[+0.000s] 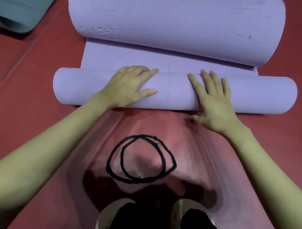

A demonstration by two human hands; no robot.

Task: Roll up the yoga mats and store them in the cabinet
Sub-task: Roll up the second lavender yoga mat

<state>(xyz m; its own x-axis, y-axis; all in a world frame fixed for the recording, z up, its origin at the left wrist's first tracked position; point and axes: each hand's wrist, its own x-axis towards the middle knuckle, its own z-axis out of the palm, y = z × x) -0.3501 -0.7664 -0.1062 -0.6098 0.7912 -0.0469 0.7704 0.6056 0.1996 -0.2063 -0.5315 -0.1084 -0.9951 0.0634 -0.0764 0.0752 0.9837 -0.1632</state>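
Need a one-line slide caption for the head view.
Both hands, left and right, press flat on a half-rolled purple yoga mat; black cord loop lies behind.

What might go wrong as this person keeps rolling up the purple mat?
Both hands, left hand and right hand, press near the middle of the purple mat, so its ends may roll loose or crooked. The far end curls toward the roll and could bunch. The black cord loops lie by the feet, easy to snag.

Red floor (33,82) — black cord loops (141,159) lying on it, near shoes (192,212).
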